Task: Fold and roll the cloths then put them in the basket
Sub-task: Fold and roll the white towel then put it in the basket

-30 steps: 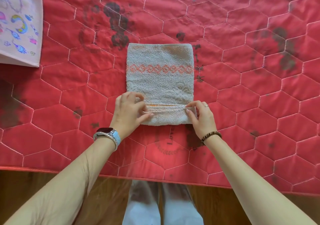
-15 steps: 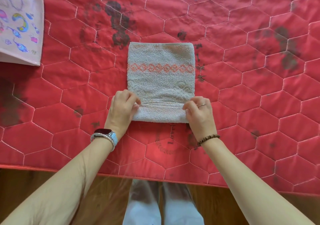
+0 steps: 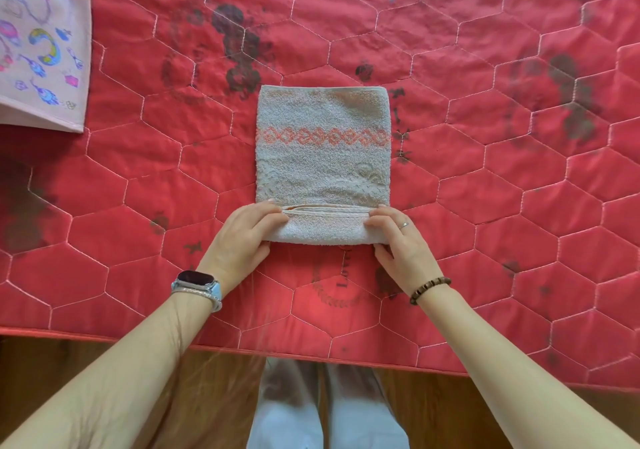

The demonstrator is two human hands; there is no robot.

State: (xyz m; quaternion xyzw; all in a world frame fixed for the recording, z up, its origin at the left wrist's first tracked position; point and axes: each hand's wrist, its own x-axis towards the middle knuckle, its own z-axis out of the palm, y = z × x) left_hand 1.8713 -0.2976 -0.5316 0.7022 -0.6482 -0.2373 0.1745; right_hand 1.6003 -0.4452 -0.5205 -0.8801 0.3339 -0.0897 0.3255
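Observation:
A grey towel [image 3: 322, 157] with an orange diamond band lies folded into a narrow strip in the middle of the red quilted mat [image 3: 485, 206]. Its near end is turned over into a short roll. My left hand [image 3: 242, 237] grips the roll's left end, fingers on top and thumb underneath. At the roll's right end my right hand [image 3: 398, 240] holds it the same way. No basket is in view.
A pink cloth [image 3: 38, 50] with colourful prints lies at the mat's far left corner. The mat's near edge [image 3: 311, 355] runs across the bottom, with wooden floor and my legs below it.
Both hands have pushed the towel's near end away from me, so the roll has moved up the strip and the flat part is shorter.

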